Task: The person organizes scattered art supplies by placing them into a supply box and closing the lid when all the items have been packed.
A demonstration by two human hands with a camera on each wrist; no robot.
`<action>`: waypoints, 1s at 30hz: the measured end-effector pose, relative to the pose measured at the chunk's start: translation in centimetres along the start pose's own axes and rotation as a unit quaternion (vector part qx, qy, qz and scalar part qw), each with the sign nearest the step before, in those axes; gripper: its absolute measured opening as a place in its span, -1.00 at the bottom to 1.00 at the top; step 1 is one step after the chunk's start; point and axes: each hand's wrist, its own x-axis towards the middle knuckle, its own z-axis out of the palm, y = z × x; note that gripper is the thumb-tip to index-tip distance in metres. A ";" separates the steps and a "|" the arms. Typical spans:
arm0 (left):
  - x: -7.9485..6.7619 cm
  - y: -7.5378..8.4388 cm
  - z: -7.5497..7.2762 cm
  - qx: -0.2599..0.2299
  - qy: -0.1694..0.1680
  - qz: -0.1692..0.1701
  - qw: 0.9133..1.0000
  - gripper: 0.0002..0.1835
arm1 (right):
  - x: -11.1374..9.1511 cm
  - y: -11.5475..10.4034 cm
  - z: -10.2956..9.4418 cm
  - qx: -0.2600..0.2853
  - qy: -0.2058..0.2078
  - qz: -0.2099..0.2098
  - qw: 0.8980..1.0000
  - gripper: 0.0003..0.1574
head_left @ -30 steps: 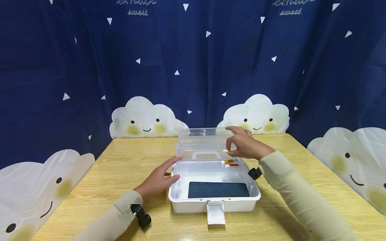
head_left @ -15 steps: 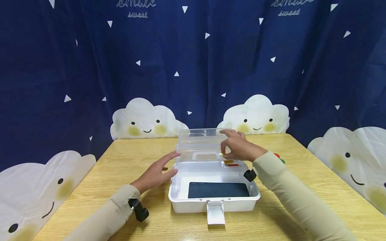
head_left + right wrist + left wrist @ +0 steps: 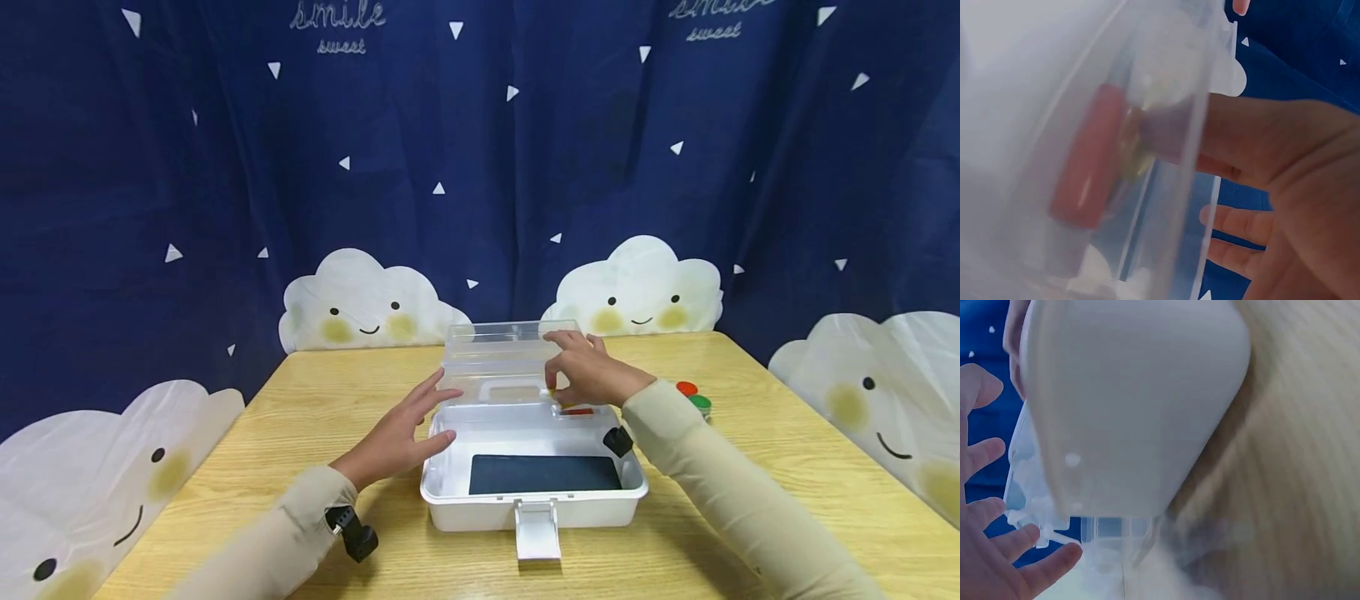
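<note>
"Starting at the grip, with the box as the dial and six facing the person: what is the right hand (image 3: 591, 373) doing?"

"It is pinching a small yellow piece (image 3: 1135, 156) between thumb and finger, at one o'clock. The piece is sitting in or just over a clear compartment (image 3: 1179, 219); I cannot tell which, as the fingers are covering most of it."

"What is lying beside it?"

"A red tube (image 3: 1088, 162) is resting in that compartment, near the thumb."

"And the left hand (image 3: 401, 442)?"

"Released. It is spreading its fingers at nine o'clock; whether a fingertip is touching the wall, I cannot tell."

"Condition of the white box (image 3: 480, 514)?"

"Its clear lid (image 3: 495, 342) is leaning back at twelve, its latch (image 3: 537, 533) is hanging down at six, and a dark panel (image 3: 545, 473) is lying inside, towards six."

"Beyond it?"

"A red cap (image 3: 686, 388) and a green cap (image 3: 701, 403) are showing at two o'clock, just past the right sleeve (image 3: 720, 467). A navy curtain (image 3: 480, 125) is hanging at twelve, behind the wooden table (image 3: 787, 433)."
</note>
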 end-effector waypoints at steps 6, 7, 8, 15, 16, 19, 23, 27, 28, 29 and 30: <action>-0.9 0.1 1.4 0.006 -0.015 -0.003 1.000 -0.40 | 0.2 -0.1 0.4 0.001 -0.016 0.000 1.000 -0.83; -1.0 0.1 1.6 0.004 -0.016 -0.006 1.000 -0.40 | 0.3 -0.1 0.5 -0.001 -0.016 -0.002 1.000 -0.83; -1.1 0.0 1.7 0.002 -0.017 -0.010 1.000 -0.40 | 0.3 -0.1 0.5 -0.002 -0.014 -0.004 1.000 -0.84; -1.0 -0.1 2.1 0.002 0.001 -0.010 1.000 -0.43 | 0.8 -0.1 0.2 -0.004 -0.011 -0.006 1.000 -0.86; -1.0 -0.2 2.1 0.002 0.001 -0.009 1.000 -0.43 | 0.8 -0.1 0.2 -0.003 -0.012 -0.007 1.000 -0.86; -0.9 -0.3 2.2 0.004 0.000 -0.007 1.000 -0.44 | 0.8 0.0 0.3 0.001 -0.016 -0.009 1.000 -0.87; -0.9 -0.5 2.3 0.002 0.001 -0.002 1.000 -0.45 | 0.9 0.1 0.4 0.005 -0.018 -0.014 1.000 -0.86; -0.9 -0.5 2.4 0.003 0.004 0.002 1.000 -0.45 | 1.0 0.1 0.5 0.004 -0.018 -0.014 1.000 -0.87; -0.9 -0.5 2.4 0.003 0.004 0.002 1.000 -0.45 | 1.0 0.1 0.5 0.005 -0.019 -0.013 1.000 -0.87; -0.9 -0.5 2.5 0.004 0.005 0.003 1.000 -0.45 | 1.0 0.1 0.5 0.005 -0.020 -0.012 1.000 -0.87; -0.9 -0.5 2.5 0.005 0.005 0.002 1.000 -0.45 | 1.0 0.1 0.5 0.005 -0.022 -0.011 1.000 -0.87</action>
